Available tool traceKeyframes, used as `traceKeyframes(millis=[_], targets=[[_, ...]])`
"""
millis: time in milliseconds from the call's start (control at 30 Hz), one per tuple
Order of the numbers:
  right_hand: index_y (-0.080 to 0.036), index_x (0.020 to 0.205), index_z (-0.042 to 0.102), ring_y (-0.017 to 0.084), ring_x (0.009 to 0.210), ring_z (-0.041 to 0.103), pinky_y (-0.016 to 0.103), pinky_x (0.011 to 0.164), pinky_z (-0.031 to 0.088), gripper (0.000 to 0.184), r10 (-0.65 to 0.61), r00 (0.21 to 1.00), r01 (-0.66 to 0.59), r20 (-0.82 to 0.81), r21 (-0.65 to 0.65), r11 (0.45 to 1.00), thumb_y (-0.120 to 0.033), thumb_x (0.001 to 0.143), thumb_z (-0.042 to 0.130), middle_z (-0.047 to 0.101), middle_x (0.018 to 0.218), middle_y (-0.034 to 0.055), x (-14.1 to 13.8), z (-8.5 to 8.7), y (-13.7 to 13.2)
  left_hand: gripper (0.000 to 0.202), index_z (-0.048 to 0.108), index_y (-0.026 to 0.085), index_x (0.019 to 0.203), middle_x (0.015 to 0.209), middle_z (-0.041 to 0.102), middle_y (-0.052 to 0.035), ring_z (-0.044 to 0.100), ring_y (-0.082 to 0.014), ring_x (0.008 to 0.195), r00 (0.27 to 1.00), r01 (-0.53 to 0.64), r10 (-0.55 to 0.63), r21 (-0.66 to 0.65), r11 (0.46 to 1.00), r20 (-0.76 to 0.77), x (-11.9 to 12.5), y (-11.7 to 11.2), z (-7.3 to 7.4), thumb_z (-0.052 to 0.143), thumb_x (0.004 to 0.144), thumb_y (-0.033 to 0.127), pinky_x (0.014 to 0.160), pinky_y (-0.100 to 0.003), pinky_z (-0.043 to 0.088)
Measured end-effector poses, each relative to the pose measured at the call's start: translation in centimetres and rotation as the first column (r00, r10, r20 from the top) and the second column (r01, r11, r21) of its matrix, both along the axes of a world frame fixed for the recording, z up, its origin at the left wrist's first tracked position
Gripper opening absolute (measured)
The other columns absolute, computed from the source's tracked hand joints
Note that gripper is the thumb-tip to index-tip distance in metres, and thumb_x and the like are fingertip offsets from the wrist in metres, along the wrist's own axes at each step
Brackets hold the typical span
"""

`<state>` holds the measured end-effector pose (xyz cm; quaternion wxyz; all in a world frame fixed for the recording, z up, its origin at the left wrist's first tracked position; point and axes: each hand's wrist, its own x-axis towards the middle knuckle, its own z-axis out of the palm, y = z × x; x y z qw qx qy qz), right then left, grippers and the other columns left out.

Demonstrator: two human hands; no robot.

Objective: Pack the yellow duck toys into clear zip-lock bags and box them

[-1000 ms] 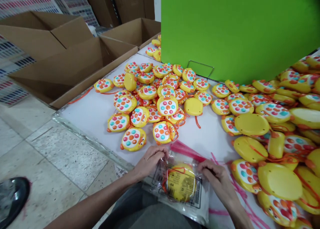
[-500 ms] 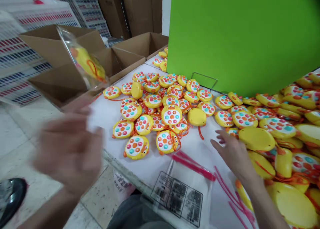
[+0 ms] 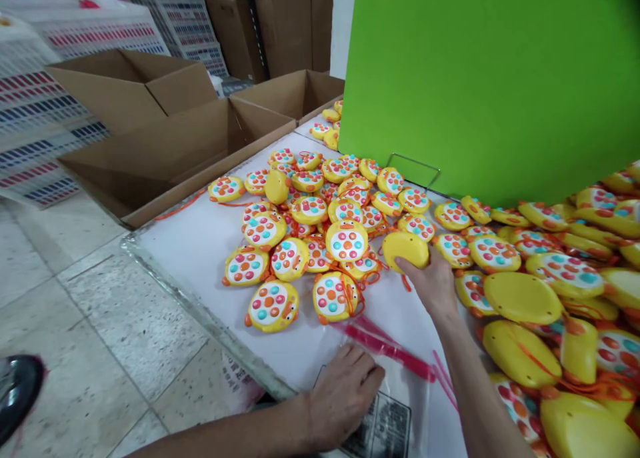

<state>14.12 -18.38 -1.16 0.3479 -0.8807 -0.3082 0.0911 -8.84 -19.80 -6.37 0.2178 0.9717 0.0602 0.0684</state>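
Note:
My right hand (image 3: 434, 281) is closed around a yellow duck-like toy (image 3: 406, 246) that lies face down, plain back up, at the right side of the nearer pile. My left hand (image 3: 346, 395) rests on the clear plastic bags (image 3: 383, 415) at the table's front edge, fingers curled against the top one. These bags have pink strips (image 3: 387, 345) along the top and a black printed panel. Beside my hands, similar toys (image 3: 273, 305) show white faces with coloured round buttons and orange cords. Inside the left fingers, the bag's edge is hidden.
Open cardboard boxes (image 3: 165, 158) stand against the table's left edge. A green panel (image 3: 480, 85) rises at the back. More toys (image 3: 525, 298) are heaped on the right. Stacked plastic crates (image 3: 40, 111) stand beyond the boxes, and a wire stand (image 3: 415, 169) sits by the panel.
The bagged toy in the air by the boxes is out of sight. My left hand has come back right and down onto the bags. My right hand has reached forward and taken hold of a toy.

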Motion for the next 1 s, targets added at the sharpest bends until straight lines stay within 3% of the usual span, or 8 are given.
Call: traceKeyframes(millis=[133, 267, 367, 500, 700, 833, 933, 1000], targets=[[-0.017, 0.094, 0.056, 0.021, 0.070, 0.061, 0.030, 0.060, 0.049, 0.039, 0.117, 0.984, -0.107, -0.135, 0.082, 0.991, -0.048, 0.071, 0.058, 0.065, 0.080, 0.0063, -2.7, 1.6, -4.4, 0.004, 0.053, 0.016, 0.085, 0.089, 0.056, -0.0049, 0.048, -0.0205, 0.087, 1.000, -0.018, 0.018, 0.010, 1.000, -0.003, 0.6, 0.3, 0.0, 0.052, 0.086, 0.020, 0.085, -0.038, 0.037], [-0.019, 0.103, 0.055, 0.019, 0.077, 0.063, 0.026, 0.067, 0.052, 0.046, 0.122, 0.868, -0.055, -0.481, 0.151, 0.987, -0.042, 0.065, 0.067, 0.067, 0.090, 0.0036, -5.9, 2.6, -8.7, 0.031, 0.049, 0.017, 0.103, 0.103, 0.056, -0.0063, 0.047, -0.0247, 0.096, 0.992, -0.099, 0.088, -0.130, 0.987, -0.094, 0.4, 0.8, 0.5, 0.064, 0.077, 0.023, 0.088, -0.042, 0.038], [-0.017, 0.107, 0.054, 0.020, 0.083, 0.064, 0.024, 0.069, 0.052, 0.049, 0.088, 0.760, -0.005, -0.644, 0.130, 0.991, -0.042, 0.067, 0.066, 0.068, 0.094, 0.0049, -7.7, 2.3, -11.5, 0.043, 0.043, 0.017, 0.111, 0.110, 0.054, -0.0067, 0.046, -0.0236, 0.100, 0.982, -0.185, 0.163, -0.318, 0.930, -0.093, -0.5, 1.0, 0.7, 0.065, 0.074, 0.016, 0.090, -0.039, 0.039], [-0.013, 0.122, 0.045, 0.018, 0.070, 0.064, 0.024, 0.059, 0.052, 0.058, 0.070, 0.765, -0.069, -0.640, 0.027, 0.997, -0.049, 0.078, 0.054, 0.067, 0.094, 0.0080, -9.4, 1.1, -14.6, 0.045, 0.041, 0.019, 0.114, 0.109, 0.053, -0.0069, 0.046, -0.0210, 0.101, 0.955, -0.281, 0.294, -0.452, 0.847, -0.042, -1.3, 1.2, 0.5, 0.056, 0.074, 0.004, 0.087, -0.034, 0.041], [-0.015, 0.127, 0.044, 0.022, 0.093, 0.063, 0.030, 0.080, 0.052, 0.056, 0.289, 0.666, -0.348, -0.688, 0.057, 0.936, -0.043, 0.080, 0.054, 0.063, 0.111, 0.0121, -10.7, 1.3, -16.8, 0.026, 0.054, 0.017, 0.107, 0.099, 0.059, -0.0067, 0.049, -0.0194, 0.093, 0.986, -0.113, 0.151, -0.370, 0.922, 0.074, -0.7, 2.1, -0.2, 0.045, 0.084, 0.009, 0.084, -0.033, 0.041], [-0.021, 0.123, 0.050, 0.024, 0.105, 0.059, 0.032, 0.085, 0.050, 0.054, 0.170, 0.537, -0.122, -0.826, 0.123, 0.985, -0.043, 0.076, 0.062, 0.060, 0.119, 0.0106, -10.9, 2.1, -17.1, 0.015, 0.060, 0.015, 0.089, 0.089, 0.060, -0.0064, 0.050, -0.0188, 0.084, 0.996, -0.008, 0.034, -0.298, 0.955, 0.084, -0.4, 1.9, 0.0, 0.046, 0.087, 0.019, 0.079, -0.032, 0.041], [-0.022, 0.131, 0.041, 0.023, 0.103, 0.059, 0.033, 0.081, 0.052, 0.059, 0.083, 0.579, 0.109, -0.811, 0.177, 0.978, -0.047, 0.080, 0.056, 0.059, 0.119, 0.0099, -11.3, 1.5, -16.1, 0.020, 0.058, 0.014, 0.091, 0.096, 0.061, -0.0085, 0.051, -0.0205, 0.093, 0.993, 0.071, -0.055, -0.150, 0.986, 0.106, -0.5, 1.4, 0.9, 0.040, 0.090, 0.020, 0.088, -0.035, 0.039], [-0.020, 0.136, 0.031, 0.020, 0.084, 0.064, 0.031, 0.071, 0.054, 0.062, 0.086, 0.653, 0.098, -0.752, 0.196, 0.976, -0.047, 0.084, 0.050, 0.061, 0.110, 0.0098, -11.7, 0.9, -15.0, 0.021, 0.057, 0.013, 0.095, 0.097, 0.061, -0.0095, 0.051, -0.0211, 0.097, 0.988, 0.111, -0.105, -0.051, 0.992, 0.117, -0.9, 1.0, 1.5, 0.037, 0.090, 0.018, 0.094, -0.038, 0.035]])
